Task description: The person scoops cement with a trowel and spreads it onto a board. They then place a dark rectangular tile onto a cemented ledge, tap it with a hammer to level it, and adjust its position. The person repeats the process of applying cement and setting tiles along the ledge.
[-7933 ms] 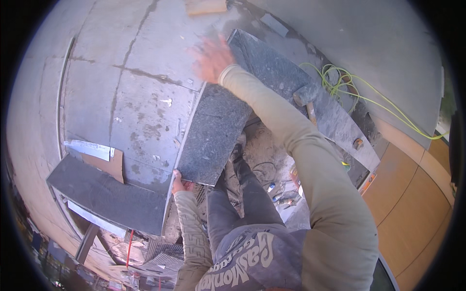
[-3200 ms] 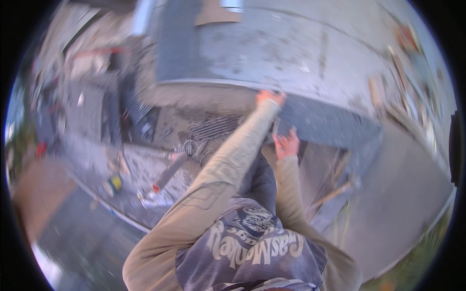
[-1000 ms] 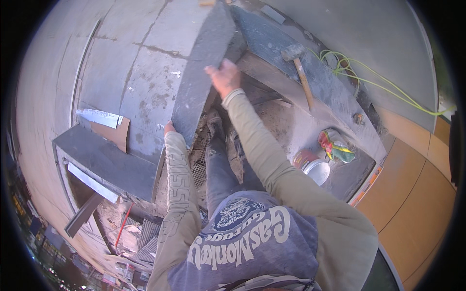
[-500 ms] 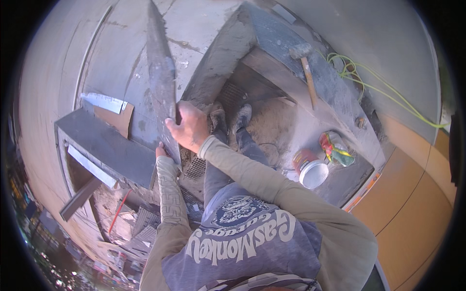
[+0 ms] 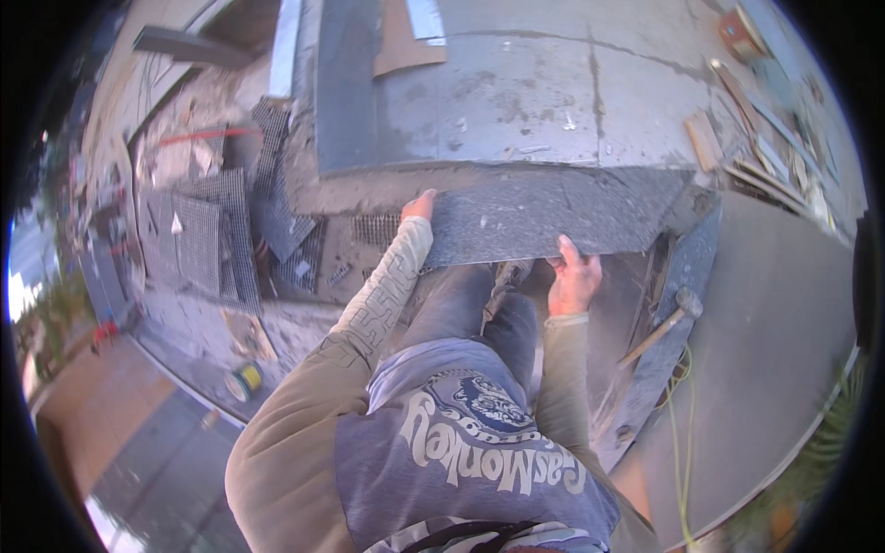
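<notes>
Grey speckled rectangular stone slab (image 5: 544, 217), centre of frame: my left hand (image 5: 419, 205) grips its left end, my right hand (image 5: 573, 276) its near edge, thumb on top. Apparent step: two-handed handling; moving it calls for even support. Yellow-and-dark tub (image 5: 244, 381), lower left, and orange-brown bucket (image 5: 741, 35), upper right: contents indiscernible.

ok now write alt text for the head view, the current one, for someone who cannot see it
A person's left hand and right hand hold a dark speckled slab by its left end and near edge. A wooden-handled hammer lies on a ledge to the right; cardboard rests on grey paving beyond.
</notes>
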The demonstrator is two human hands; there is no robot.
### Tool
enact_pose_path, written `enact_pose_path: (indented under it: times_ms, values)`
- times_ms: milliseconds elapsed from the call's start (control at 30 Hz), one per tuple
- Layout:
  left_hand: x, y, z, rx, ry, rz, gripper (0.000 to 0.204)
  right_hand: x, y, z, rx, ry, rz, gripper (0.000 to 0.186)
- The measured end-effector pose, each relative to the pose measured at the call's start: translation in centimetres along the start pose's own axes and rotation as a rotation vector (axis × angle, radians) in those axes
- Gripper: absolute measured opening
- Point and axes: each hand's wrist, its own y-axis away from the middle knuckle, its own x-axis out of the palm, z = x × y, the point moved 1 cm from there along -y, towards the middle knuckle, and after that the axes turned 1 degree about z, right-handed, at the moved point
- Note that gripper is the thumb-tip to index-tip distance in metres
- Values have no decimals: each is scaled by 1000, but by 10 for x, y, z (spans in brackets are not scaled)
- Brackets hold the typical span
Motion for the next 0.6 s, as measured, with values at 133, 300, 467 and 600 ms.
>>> enact_pose_path:
  times_ms: [133, 300, 467, 600]
  values:
    - [-10, 7, 52, 30, -107, -60, 70, -1, 17, 3, 75, 117, 42, 33]
    - [-13, 69, 134, 28, -81, -4, 72, -34, 64, -15, 14, 234, 150, 35]
    - [-30, 123, 152, 334, -46, 0, 64, -26, 94, -35, -188, 444, 339, 29]
    - [-105, 226, 79, 595, 416, 402, 76, 5, 112, -70, -691, 957, 565, 19]
